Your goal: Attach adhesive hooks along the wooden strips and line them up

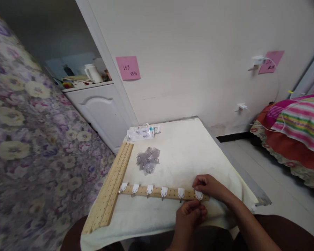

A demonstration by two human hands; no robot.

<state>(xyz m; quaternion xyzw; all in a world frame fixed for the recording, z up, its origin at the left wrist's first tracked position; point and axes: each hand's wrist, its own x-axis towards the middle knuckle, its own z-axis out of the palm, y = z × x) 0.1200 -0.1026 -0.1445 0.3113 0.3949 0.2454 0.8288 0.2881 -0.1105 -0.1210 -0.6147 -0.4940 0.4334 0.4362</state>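
Observation:
A narrow wooden strip with holes [157,192] lies across the near part of the table, bearing a row of several white hooks [150,189] with metal ends pointing toward me. At its right end is the last white hook [199,195]. My right hand [209,185] is closed at that hook's upper edge, thumb and fingers bent together. From below, my left hand [189,212] has curled fingers at the hook's metal end; the exact contact is partly hidden. Beyond the strip lies a pile of clear square hook pieces [148,160] with metal hooks.
More perforated wooden strips [112,184] lie side by side along the table's left edge. Packaged hooks [141,133] rest at the back. A pale cloth [183,150] covers the table, which stands by a wall. A floral curtain [42,139] hangs left; a bed [298,125] is right.

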